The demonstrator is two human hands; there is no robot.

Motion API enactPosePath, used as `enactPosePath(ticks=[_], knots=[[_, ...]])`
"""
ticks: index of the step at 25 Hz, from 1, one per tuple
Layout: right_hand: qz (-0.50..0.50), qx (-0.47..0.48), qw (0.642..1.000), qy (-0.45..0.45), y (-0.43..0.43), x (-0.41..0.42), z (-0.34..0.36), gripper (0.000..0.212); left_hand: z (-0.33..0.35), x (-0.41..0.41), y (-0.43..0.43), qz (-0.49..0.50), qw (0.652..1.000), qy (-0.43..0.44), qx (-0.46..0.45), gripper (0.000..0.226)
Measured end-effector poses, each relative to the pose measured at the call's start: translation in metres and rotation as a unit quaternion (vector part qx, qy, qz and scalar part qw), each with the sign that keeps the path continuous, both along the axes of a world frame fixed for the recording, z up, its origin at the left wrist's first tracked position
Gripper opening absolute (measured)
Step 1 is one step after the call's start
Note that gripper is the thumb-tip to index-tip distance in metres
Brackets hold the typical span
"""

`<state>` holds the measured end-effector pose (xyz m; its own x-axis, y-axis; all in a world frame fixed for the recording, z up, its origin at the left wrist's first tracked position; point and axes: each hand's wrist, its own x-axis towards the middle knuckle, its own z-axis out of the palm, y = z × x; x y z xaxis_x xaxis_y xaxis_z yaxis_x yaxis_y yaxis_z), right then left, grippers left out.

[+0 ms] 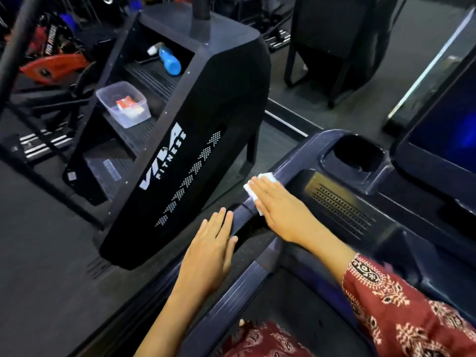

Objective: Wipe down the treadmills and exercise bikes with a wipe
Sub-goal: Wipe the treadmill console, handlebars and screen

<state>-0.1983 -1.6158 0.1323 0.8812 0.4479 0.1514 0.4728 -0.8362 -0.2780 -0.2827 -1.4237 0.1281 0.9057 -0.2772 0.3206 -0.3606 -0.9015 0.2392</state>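
A dark blue treadmill console (360,210) fills the right half of the view, with a cup holder (358,154), a perforated vent and a dark screen (445,130). My right hand (280,210) lies flat with straight fingers on the console's left edge and presses a white wipe (257,188) against it. The wipe shows past my fingertips and along the hand's left side. My left hand (211,251) rests flat, fingers straight, on the handrail (239,287) just below and left of the right hand. It holds nothing.
A black stair-climber machine (193,140) marked "FITNESS" stands close on the left. On its steps sit a clear plastic box (123,104) with small packets and a blue bottle (168,60). Red and black gym equipment crowds the far left. Grey floor lies behind.
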Motion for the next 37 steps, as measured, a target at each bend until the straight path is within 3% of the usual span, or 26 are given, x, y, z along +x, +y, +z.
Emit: enactPosePath(ticks=[2,4,8,10,13,14,16,18,21,24,26,28,31,37], knots=[[-0.097,0.029,0.995,0.021,-0.022,0.01,0.0,0.054,0.002,0.018,-0.013,-0.017,1.0,0.006,0.009,0.052],[-0.115,0.067,0.991,0.011,-0.022,-0.004,0.0,0.065,0.003,0.03,-0.021,-0.026,0.999,0.026,0.011,0.052],[0.046,0.031,0.998,0.035,0.005,0.004,0.008,0.041,0.001,0.042,-0.028,-0.027,0.998,0.054,-0.015,0.054],[-0.016,0.031,0.999,0.028,-0.017,0.043,0.007,0.033,0.001,0.045,-0.03,-0.021,0.998,0.063,-0.018,0.056],[-0.165,0.035,0.986,0.011,-0.038,0.04,-0.002,0.048,0.005,0.048,-0.035,-0.016,0.996,0.08,-0.019,0.057],[-0.16,0.022,0.987,0.007,-0.027,0.023,-0.004,0.05,0.006,0.048,-0.036,-0.018,0.996,0.084,-0.018,0.057],[-0.059,-0.016,0.998,0.027,-0.003,-0.001,0.0,0.049,0.007,0.05,-0.036,-0.024,0.995,0.096,-0.025,0.056],[-0.018,0.01,1.0,0.003,0.002,0.017,0.011,0.048,0.009,0.051,-0.037,-0.028,0.994,0.105,-0.025,0.057],[-0.13,0.023,0.991,-0.005,-0.02,0.055,0.009,0.058,0.014,0.05,-0.037,-0.031,0.992,0.123,-0.018,0.062],[-0.259,0.053,0.964,0.024,-0.022,0.043,-0.001,0.047,0.014,0.05,-0.036,-0.032,0.991,0.128,-0.028,0.064],[-0.247,0.101,0.963,0.038,-0.005,0.015,-0.003,0.055,0.013,0.049,-0.035,-0.033,0.991,0.122,-0.033,0.064],[-0.147,0.13,0.979,0.049,0.011,-0.014,-0.001,0.056,0.011,0.045,-0.032,-0.032,0.993,0.108,-0.028,0.061],[-0.069,0.102,0.99,0.065,0.007,-0.019,0.007,0.048,0.011,0.036,-0.024,-0.035,0.992,0.117,-0.04,0.063],[-0.216,0.172,0.958,0.08,0.038,-0.004,0.011,0.046,0.019,0.01,0.0,-0.04,0.98,0.17,-0.095,0.081]])
